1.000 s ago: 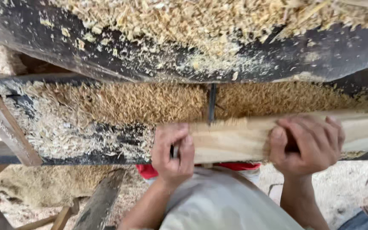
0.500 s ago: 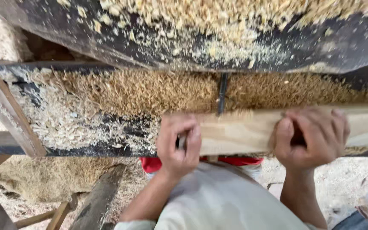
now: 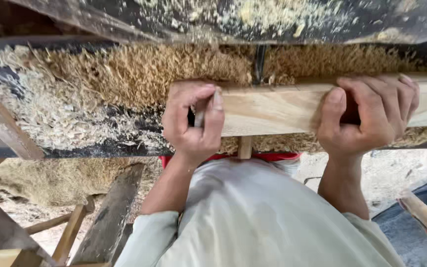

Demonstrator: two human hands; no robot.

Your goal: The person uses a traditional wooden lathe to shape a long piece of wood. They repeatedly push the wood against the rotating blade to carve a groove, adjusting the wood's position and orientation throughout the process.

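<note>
- Since a second ago your left hand [image 3: 193,123] has slid along to the end of the plank [image 3: 277,106], and the plank sits closer to the dark upright post [image 3: 259,64] than it did.
- Your left hand is curled shut around the plank's left end, fingers hooked over the top, thumb up against the cut face.
- Your right hand [image 3: 366,116] is clamped on the same plank further along, fingers wrapped over the far edge and thumb pressed on the near face.
- The plank lies flat across the dark bench [image 3: 100,143], running out of the picture on the right.
- A thin wooden strip [image 3: 244,147] shows just under the plank between your hands; whether it touches the plank is hard to tell.
- Sawdust [image 3: 124,74] lies thick on the bench behind and left of the plank.
- Down to the left stands a rough wooden frame [image 3: 70,232].
</note>
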